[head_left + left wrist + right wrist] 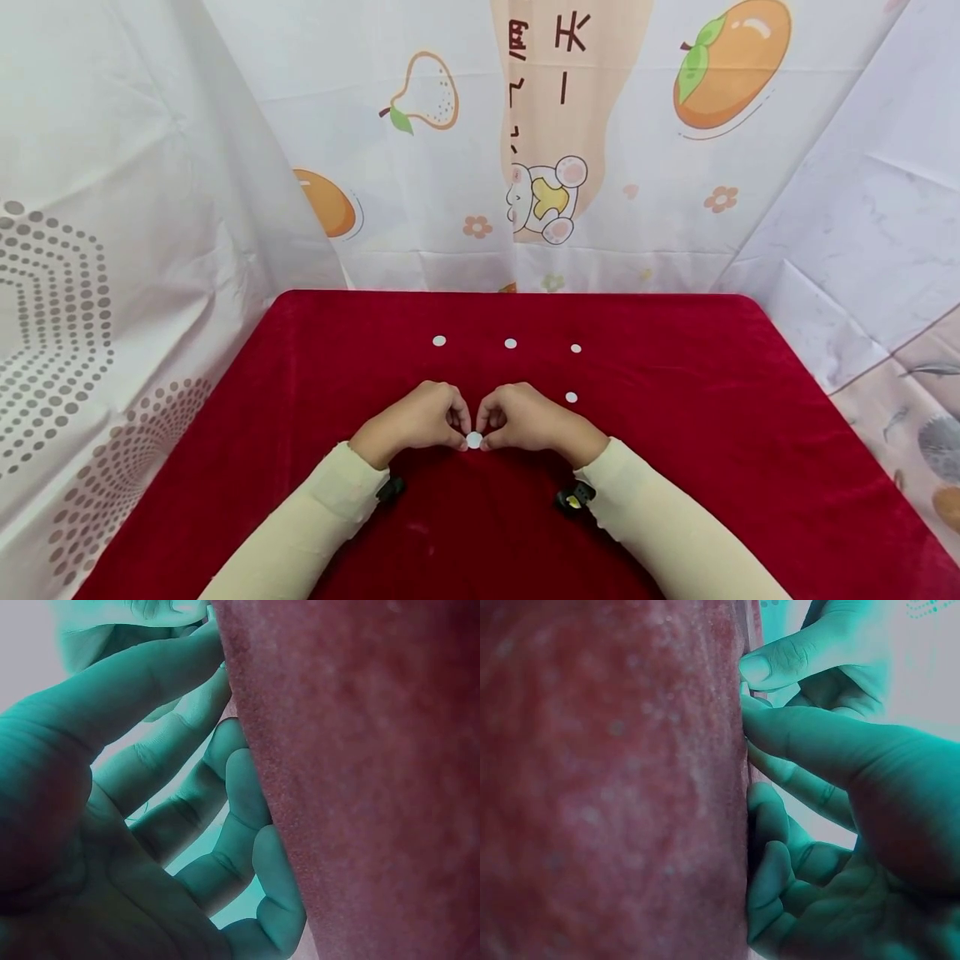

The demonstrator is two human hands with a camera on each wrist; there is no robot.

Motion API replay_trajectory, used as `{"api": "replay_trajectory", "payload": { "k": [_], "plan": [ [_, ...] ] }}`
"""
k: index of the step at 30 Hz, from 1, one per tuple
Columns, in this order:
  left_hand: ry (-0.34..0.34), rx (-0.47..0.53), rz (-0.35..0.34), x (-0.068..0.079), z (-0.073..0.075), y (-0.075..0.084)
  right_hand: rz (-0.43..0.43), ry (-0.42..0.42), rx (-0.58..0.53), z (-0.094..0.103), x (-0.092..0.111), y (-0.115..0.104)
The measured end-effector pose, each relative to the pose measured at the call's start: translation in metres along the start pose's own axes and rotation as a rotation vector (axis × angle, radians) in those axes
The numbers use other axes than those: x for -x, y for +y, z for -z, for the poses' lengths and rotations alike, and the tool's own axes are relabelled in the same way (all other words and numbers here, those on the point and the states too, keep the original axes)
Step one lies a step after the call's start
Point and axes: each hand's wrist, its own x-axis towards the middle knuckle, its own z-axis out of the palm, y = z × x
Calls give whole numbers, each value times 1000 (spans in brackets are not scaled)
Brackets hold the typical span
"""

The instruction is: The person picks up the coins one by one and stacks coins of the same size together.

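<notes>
A small flat white disc [474, 440] lies at the red cloth between my two hands. My left hand [427, 417] pinches its left edge with thumb and index finger. On the opposite edge, my right hand [528, 418] pinches it with thumb and fingertip. The other fingers of both hands are bent and rest against the cloth. In the left wrist view the left hand [127, 795] has its thumb and index tips down at the cloth. The right wrist view shows the right hand [825, 817] likewise, with the left thumb just beyond; the disc is mostly hidden there.
Three white discs stand in a row toward the table's back: a left one [439, 341], a middle one [511, 343] and a right one [576, 348]. Another white disc [572, 397] lies just beyond the right wrist. Red cloth [712, 417] covers the table; printed curtains [420, 192] enclose it.
</notes>
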Motion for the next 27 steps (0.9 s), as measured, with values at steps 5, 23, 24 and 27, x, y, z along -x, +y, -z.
{"api": "replay_trajectory", "payload": {
  "k": [5,23,24,27],
  "plan": [
    [6,-2,1,1,0,-1,4,0,-4,-1,-1,0],
    [-4,-76,9,3,4,3,1,-1,2,1,1,-4],
    [2,-93,12,4,4,4,3,3,3,1,1,-4],
    [19,-133,36,4,7,5,-3,4,4,0,1,-3]
  ]
}}
